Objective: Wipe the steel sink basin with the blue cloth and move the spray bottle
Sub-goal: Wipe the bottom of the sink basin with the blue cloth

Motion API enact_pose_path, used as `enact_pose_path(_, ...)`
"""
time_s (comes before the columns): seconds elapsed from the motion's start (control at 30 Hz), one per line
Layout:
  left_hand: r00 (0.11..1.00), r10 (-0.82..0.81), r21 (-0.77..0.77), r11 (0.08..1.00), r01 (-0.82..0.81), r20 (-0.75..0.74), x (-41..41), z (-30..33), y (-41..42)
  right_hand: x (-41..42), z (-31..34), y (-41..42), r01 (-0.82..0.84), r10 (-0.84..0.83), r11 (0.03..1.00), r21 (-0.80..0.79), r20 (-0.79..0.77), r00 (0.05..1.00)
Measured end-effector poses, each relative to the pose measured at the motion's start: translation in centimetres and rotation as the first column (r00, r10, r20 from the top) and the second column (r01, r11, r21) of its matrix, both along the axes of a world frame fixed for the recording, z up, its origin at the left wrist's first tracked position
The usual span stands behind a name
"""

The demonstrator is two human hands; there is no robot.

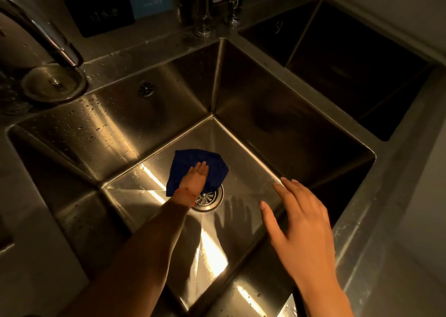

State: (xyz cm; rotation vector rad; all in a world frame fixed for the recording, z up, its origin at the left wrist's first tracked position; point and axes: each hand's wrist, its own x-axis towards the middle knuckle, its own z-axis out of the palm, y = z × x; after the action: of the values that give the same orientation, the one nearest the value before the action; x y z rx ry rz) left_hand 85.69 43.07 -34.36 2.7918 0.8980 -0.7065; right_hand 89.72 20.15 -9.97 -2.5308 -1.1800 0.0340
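Left hand flat, pressing blue cloth on sink floor beside drain; right hand spread open above, empty.

**Everything placed from the drain**

The drain sits in the floor of the sink basin. The cloth lies on that floor, touching the drain's far-left edge, with the left hand flat on it. The right hand hovers right of the drain. A tap stands far left behind it; a second basin lies far right behind.
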Motion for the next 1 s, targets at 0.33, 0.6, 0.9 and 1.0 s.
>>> enact_pose_path(0.33, 0.998, -0.035, -0.01, 0.999, 0.035, 0.055, 0.4, 0.4, -0.4, 0.0, 0.1, 0.0, -0.001, 0.001, 1.0, -0.003, -0.011, 1.0)
enact_pose_path(0.6, 0.981, 0.009, 0.056, 0.998, -0.021, 0.194, -0.8, 1.4, 0.8, 0.0, 0.1, 0.0, 0.002, -0.002, 1.0, -0.013, -0.01, 1.0)
enact_pose_path(0.9, 0.959, 0.051, 0.114, 0.99, -0.086, 0.281, -1.8, 3.5, 3.1, 0.0, 0.1, 0.0, -0.002, 0.002, 1.0, -0.003, 0.027, 1.0)
enact_pose_path(1.0, 0.96, 0.07, 0.152, 0.982, -0.115, 0.272, -2.6, 3.8, 3.7, -0.1, 0.2, 0.0, 0.002, -0.002, 1.0, 0.005, 0.019, 1.0)
